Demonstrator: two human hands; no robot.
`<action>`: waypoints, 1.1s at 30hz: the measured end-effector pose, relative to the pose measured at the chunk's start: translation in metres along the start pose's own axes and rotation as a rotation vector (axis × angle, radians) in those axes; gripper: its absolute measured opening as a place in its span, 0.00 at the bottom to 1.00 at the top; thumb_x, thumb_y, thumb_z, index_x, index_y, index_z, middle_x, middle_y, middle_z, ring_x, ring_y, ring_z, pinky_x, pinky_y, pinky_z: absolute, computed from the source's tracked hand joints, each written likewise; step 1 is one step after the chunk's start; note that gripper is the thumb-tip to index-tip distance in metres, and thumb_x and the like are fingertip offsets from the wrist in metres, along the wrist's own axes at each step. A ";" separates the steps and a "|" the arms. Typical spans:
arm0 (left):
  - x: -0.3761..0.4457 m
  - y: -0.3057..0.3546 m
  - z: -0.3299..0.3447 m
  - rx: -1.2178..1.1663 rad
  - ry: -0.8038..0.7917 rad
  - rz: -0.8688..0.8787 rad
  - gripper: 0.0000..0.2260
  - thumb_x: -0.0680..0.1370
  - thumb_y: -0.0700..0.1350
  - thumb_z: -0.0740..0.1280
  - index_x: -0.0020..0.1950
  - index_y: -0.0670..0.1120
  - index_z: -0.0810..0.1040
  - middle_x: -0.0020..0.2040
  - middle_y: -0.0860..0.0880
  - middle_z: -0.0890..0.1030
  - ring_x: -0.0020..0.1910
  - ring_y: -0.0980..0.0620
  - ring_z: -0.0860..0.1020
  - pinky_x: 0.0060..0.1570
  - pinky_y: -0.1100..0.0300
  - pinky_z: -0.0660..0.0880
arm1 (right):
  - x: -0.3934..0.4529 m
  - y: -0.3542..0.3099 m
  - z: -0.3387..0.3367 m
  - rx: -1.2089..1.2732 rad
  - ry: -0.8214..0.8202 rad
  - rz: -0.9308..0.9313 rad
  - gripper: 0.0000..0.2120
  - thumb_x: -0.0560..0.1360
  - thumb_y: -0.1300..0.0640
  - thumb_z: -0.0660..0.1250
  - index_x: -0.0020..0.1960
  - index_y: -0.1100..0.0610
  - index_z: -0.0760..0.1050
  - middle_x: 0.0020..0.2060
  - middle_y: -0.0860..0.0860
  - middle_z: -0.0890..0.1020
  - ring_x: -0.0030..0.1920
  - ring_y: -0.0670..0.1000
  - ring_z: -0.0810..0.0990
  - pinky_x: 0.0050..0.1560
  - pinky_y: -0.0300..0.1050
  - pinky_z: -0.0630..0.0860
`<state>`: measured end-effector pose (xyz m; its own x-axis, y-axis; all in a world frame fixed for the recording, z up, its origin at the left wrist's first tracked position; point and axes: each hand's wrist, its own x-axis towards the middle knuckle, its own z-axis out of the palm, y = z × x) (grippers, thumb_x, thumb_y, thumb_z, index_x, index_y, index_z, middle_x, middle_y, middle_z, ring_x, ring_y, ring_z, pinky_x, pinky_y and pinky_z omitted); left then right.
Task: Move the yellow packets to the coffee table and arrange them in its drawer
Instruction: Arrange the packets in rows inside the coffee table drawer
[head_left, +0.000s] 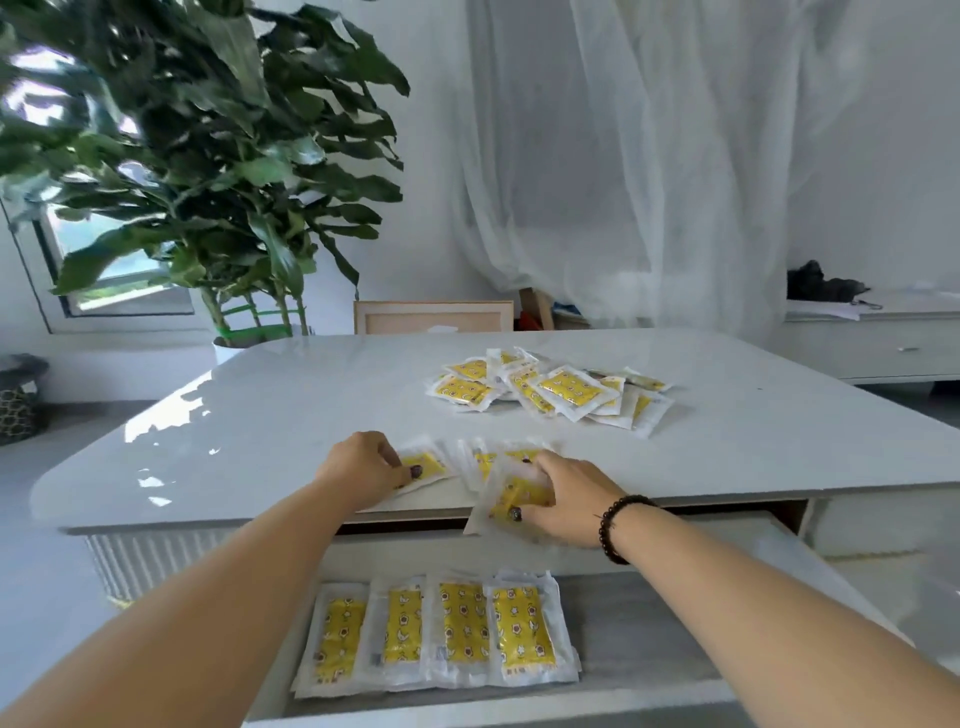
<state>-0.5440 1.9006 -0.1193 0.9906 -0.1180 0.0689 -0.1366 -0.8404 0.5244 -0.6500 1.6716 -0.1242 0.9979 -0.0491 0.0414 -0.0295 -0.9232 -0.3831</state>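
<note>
Four yellow packets (441, 631) are lying side by side in a neat row inside the open drawer (649, 634), towards its left part, below the front edge of the coffee table surface (270, 415). At that front edge, a few more packets (488, 460) are sitting loosely spread, blurred. The left hand (363, 467) is pinching one packet (426, 465) there, thumb and fingers curled onto its left end. Just to the right of it, the right hand (566, 501) is gripping another packet (511, 499), fingers curled over its top and thumb under its lower edge; this packet is hanging partly over the surface's front edge, above the drawer. The right wrist is wearing a dark bead bracelet (615, 530). Farther back on the surface, towards its right, a loose pile of packets (550, 389) is lying in a jumble. Behind the surface's left corner a large leafy plant (208, 156) is standing, and white sheer curtains (649, 156) are hanging behind the right side.
</note>
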 end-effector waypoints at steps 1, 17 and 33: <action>-0.003 -0.001 -0.003 0.021 -0.027 -0.029 0.16 0.72 0.56 0.72 0.53 0.48 0.78 0.56 0.47 0.78 0.53 0.47 0.74 0.52 0.58 0.73 | -0.003 -0.002 0.000 0.009 -0.005 0.006 0.09 0.75 0.48 0.66 0.46 0.48 0.65 0.44 0.47 0.73 0.39 0.47 0.71 0.36 0.41 0.68; -0.009 0.048 -0.009 -0.788 -0.178 -0.067 0.10 0.73 0.43 0.74 0.50 0.39 0.80 0.42 0.43 0.83 0.39 0.47 0.80 0.41 0.58 0.76 | 0.014 0.040 -0.023 0.925 -0.117 0.095 0.12 0.73 0.68 0.69 0.55 0.57 0.77 0.53 0.57 0.83 0.56 0.56 0.81 0.62 0.56 0.75; 0.004 0.062 0.040 -0.826 -0.267 0.042 0.11 0.72 0.41 0.75 0.51 0.38 0.82 0.43 0.43 0.86 0.41 0.45 0.84 0.44 0.53 0.81 | 0.064 0.063 -0.011 0.943 0.469 0.396 0.18 0.71 0.67 0.64 0.54 0.46 0.75 0.46 0.52 0.82 0.38 0.51 0.79 0.38 0.41 0.77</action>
<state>-0.5483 1.8273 -0.1203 0.9365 -0.3477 -0.0449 -0.0243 -0.1920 0.9811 -0.5886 1.6057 -0.1358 0.8018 -0.5969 0.0286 -0.0864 -0.1630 -0.9828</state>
